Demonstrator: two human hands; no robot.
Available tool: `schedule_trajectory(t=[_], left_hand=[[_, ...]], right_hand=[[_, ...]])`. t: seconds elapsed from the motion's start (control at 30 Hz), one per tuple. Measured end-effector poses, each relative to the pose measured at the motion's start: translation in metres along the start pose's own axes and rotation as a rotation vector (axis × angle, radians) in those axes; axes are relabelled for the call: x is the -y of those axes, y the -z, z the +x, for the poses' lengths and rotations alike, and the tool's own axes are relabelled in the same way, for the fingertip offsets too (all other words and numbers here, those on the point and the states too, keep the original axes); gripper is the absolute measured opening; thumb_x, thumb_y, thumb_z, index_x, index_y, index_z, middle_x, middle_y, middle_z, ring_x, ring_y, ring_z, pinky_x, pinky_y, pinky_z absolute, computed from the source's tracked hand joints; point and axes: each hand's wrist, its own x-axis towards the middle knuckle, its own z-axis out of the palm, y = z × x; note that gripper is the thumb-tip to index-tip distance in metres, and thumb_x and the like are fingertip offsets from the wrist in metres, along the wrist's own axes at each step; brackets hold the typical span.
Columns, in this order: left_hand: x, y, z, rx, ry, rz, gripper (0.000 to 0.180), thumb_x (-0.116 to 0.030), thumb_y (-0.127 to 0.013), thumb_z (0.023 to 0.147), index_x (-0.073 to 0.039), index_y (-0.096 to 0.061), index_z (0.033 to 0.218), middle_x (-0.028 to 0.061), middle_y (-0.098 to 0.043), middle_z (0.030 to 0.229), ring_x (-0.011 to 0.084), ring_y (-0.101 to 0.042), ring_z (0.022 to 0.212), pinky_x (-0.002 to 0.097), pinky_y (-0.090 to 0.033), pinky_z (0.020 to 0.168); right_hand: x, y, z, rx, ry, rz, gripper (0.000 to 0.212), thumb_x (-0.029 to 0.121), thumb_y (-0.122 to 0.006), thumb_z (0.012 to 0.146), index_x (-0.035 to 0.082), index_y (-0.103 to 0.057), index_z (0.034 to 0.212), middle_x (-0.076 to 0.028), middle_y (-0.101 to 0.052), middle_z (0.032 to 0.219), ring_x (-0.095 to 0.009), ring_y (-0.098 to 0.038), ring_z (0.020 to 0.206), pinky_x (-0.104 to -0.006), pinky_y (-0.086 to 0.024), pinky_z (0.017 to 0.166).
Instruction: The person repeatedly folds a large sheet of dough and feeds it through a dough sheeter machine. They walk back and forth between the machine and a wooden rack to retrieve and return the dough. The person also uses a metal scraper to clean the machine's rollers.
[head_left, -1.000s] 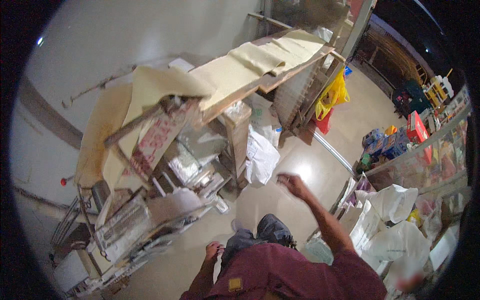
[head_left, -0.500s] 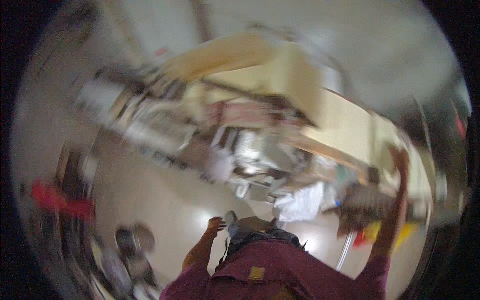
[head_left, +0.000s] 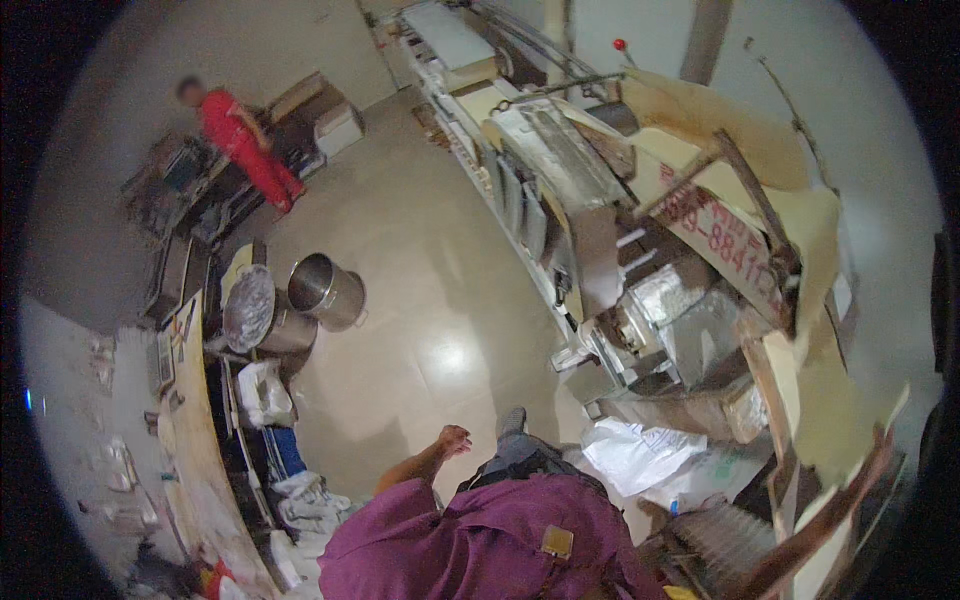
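Note:
My left hand (head_left: 455, 440) hangs beside my body above the floor, with nothing in it and its fingers loosely bent and apart. My right arm reaches out to the right side, where my right hand (head_left: 877, 462) is beside the edge of a large cream panel (head_left: 835, 385) of a machine. That hand is small and dim near the rim, so its grip and any contact are unclear. Ahead to the right stands the long machine (head_left: 560, 165) with metal parts. White plastic bags (head_left: 640, 455) lie at its near end.
A person in red (head_left: 240, 135) stands at the far left by a cluttered bench (head_left: 190, 190). Two metal pots (head_left: 328, 290) stand on the floor (head_left: 420, 340). A wooden worktop (head_left: 205, 450) runs along the left, with cloths (head_left: 310, 505) beside it. A corrugated stack (head_left: 715, 545) is at lower right.
My view has swung left, bringing the person in red and the pots into clear sight. The machine now runs away from me on the right. Both arms remain held out.

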Motion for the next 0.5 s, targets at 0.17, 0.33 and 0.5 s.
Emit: schedule_trajectory(t=[0.17, 0.33, 0.5], left_hand=[[-0.062, -0.043, 0.025, -0.055, 0.037, -0.074, 0.023, -0.025, -0.057, 0.093, -0.008, -0.062, 0.109, 0.0136, -0.071, 0.092, 0.0267, -0.070, 0.073, 0.0370, -0.054, 0.061], [-0.120, -0.087, -0.007, 0.073, -0.178, -0.045, 0.034, -0.031, -0.060, 0.092, -0.007, -0.056, 0.116, 0.0153, -0.068, 0.098, 0.0279, -0.069, 0.082, 0.0384, -0.054, 0.069], [-0.103, -0.067, -0.004, 0.027, -0.051, 0.018, 0.038, -0.030, -0.064, 0.090, -0.005, -0.055, 0.118, 0.0160, -0.068, 0.101, 0.0297, -0.069, 0.084, 0.0393, -0.054, 0.071]], right_hand=[[0.116, -0.098, 0.019, 0.020, 0.479, -0.147, 0.043, 0.033, -0.044, 0.098, 0.002, -0.059, 0.123, -0.013, -0.062, 0.121, -0.026, -0.060, 0.109, -0.0385, -0.046, 0.096], [0.106, -0.087, 0.022, -0.038, 0.124, 0.324, 0.030, 0.028, -0.055, 0.093, 0.003, -0.063, 0.108, -0.008, -0.060, 0.104, -0.020, -0.056, 0.094, -0.0339, -0.045, 0.085], [0.121, -0.014, -0.004, -0.105, 0.008, 0.270, 0.031, 0.030, -0.057, 0.092, 0.002, -0.063, 0.103, -0.006, -0.058, 0.094, -0.019, -0.055, 0.086, -0.0321, -0.045, 0.078]])
